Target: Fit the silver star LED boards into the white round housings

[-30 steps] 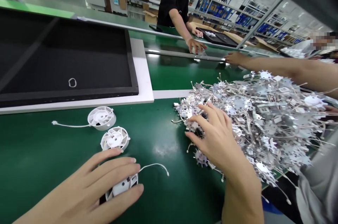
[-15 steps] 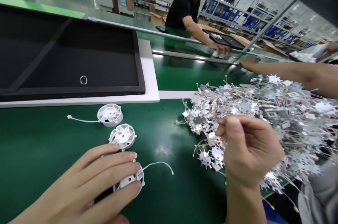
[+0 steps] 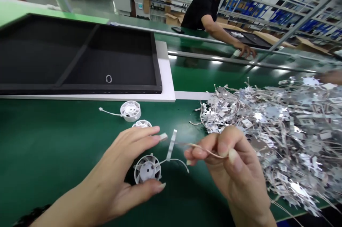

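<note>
My right hand (image 3: 227, 155) pinches a thin pale wire (image 3: 199, 145) between thumb and fingers. At the wire's left end is a narrow silvery piece (image 3: 171, 145), seen edge-on and slightly blurred. My left hand (image 3: 128, 163) is open, its fingers spread and pointing right, the fingertips just left of that piece. Below those fingers, near the thumb, a round white fan part (image 3: 147, 170) with a short lead rests on the green table. Behind my left fingers a second fan part (image 3: 142, 124) is partly hidden. Farther back sits another fan part (image 3: 130, 110), its lead stretching left.
A large heap of silvery star-shaped plates with wires (image 3: 272, 113) covers the right side of the table (image 3: 66, 141). At the back left, a black divided tray (image 3: 128, 59) lies on a white board (image 3: 168, 77). Across the table a person in black (image 3: 200, 6) reaches over a metal rail.
My right hand has moved left from the heap with a wire and silvery piece. My left hand has lifted off the nearest fan part and spread. The view has turned left.
</note>
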Action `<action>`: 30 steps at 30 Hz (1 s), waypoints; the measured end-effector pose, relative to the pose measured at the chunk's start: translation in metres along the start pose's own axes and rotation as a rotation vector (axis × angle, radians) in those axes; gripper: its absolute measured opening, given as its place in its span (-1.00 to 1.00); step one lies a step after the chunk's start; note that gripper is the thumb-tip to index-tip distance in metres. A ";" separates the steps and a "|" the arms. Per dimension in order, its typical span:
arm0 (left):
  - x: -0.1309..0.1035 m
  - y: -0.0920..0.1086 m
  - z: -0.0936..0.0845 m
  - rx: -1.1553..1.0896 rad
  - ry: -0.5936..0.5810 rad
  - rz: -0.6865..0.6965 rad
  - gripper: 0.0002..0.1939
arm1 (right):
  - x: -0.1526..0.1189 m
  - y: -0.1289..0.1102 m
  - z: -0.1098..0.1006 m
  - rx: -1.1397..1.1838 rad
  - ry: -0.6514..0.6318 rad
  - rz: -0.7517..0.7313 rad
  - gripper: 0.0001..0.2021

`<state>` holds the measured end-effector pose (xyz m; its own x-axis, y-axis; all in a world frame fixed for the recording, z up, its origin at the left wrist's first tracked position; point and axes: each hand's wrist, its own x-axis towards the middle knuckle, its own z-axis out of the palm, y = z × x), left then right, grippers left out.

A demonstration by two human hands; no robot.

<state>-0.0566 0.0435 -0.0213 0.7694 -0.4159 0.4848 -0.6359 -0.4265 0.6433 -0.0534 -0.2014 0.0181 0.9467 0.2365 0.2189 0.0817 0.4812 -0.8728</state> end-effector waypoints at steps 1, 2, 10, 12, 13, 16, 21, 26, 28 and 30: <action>-0.001 0.001 0.001 -0.020 0.008 -0.011 -0.42 | -0.001 0.001 0.004 0.057 -0.019 0.039 -0.91; 0.000 0.002 0.001 -0.041 0.004 -0.009 -0.37 | -0.003 0.002 0.007 0.110 -0.049 0.075 -0.92; 0.017 0.018 -0.003 -0.207 0.039 0.030 -0.58 | -0.008 0.009 0.016 0.217 -0.177 0.168 -0.91; 0.019 0.020 -0.004 -0.219 0.081 -0.004 -0.55 | -0.009 0.009 0.015 0.186 -0.165 0.164 -0.90; 0.020 0.021 -0.004 -0.226 0.088 -0.024 -0.54 | -0.009 0.009 0.014 0.177 -0.165 0.166 -0.90; 0.018 0.022 -0.007 -0.305 0.069 -0.100 -0.55 | -0.010 0.008 0.012 0.174 -0.188 0.166 -0.89; 0.014 0.021 -0.013 -0.456 0.029 -0.242 -0.52 | -0.004 0.010 0.003 0.011 -0.125 0.160 -0.90; 0.016 0.019 -0.019 -0.639 0.114 -0.260 -0.54 | 0.005 0.014 -0.004 -0.575 0.062 0.186 -0.75; 0.017 0.019 -0.020 -0.700 0.093 -0.280 -0.52 | 0.007 0.014 -0.002 -0.781 0.069 0.186 -0.71; 0.017 0.019 -0.021 -0.750 0.089 -0.299 -0.56 | 0.007 0.014 0.001 -0.937 0.087 0.179 -0.70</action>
<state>-0.0545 0.0453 0.0112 0.9223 -0.2906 0.2550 -0.2174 0.1556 0.9636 -0.0462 -0.1925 0.0082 0.9861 0.1592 0.0482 0.1140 -0.4355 -0.8929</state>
